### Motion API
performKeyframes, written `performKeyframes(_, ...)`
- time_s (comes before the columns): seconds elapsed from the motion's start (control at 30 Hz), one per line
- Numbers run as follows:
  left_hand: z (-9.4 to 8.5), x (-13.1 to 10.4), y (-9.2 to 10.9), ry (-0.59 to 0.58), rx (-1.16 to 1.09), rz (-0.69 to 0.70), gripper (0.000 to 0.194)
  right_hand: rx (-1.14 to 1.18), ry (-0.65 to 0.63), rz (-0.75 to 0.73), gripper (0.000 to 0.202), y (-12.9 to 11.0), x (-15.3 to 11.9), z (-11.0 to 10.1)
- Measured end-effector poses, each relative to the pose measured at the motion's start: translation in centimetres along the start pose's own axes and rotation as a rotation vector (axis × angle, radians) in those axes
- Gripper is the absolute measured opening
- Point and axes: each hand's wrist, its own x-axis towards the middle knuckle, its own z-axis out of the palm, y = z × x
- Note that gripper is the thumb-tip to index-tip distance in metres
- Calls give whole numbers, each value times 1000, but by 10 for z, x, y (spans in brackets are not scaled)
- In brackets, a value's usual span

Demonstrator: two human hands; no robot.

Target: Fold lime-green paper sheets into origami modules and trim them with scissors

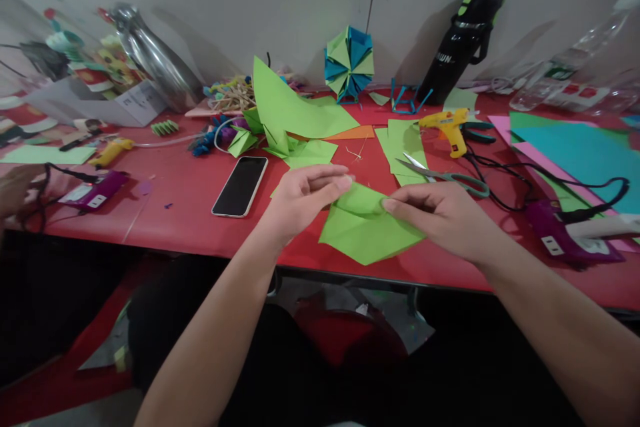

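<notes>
A creased piece of green paper is held between my two hands above the table's front edge. My left hand pinches its upper left part between thumb and fingers. On the right side, my right hand grips the paper with the thumb on top. Just beyond lie more green paper sheets, some of them folded into points. A pair of scissors rests past my right hand, on a green strip. To the left of my left hand lies a phone, its screen dark.
A yellow glue gun lies behind the scissors, its cable running to a purple power strip. A blue-and-green paper ball, black bottle and steel flask stand at the wall. Another person's hand shows at far left.
</notes>
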Motion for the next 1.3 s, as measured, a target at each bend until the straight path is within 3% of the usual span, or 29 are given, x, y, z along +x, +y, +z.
performKeyframes(0.13,-2,1,-3,-50,3,-90,67,32,143,-18,36,0,1,2)
performKeyframes(0.27,0,-2,-3,-77,47,-36,33,12,240,-4,34,-1,2,5)
performKeyframes(0.33,1,-3,-2,-39,77,21,31,2,266,0,34,-1,2,6)
performKeyframes(0.6,1,0,-7,39,157,87,41,52,305,34,29,0,3,5)
performKeyframes(0.9,4,-1,-12,191,281,229,39,57,303,30,29,2,2,7)
performKeyframes(1.0,9,0,-15,224,214,216,36,54,311,21,29,3,2,7)
performKeyframes(1.17,12,2,-18,181,20,128,30,75,306,10,27,3,2,8)
performKeyframes(1.3,14,3,-22,289,56,187,32,37,310,-3,28,3,1,10)
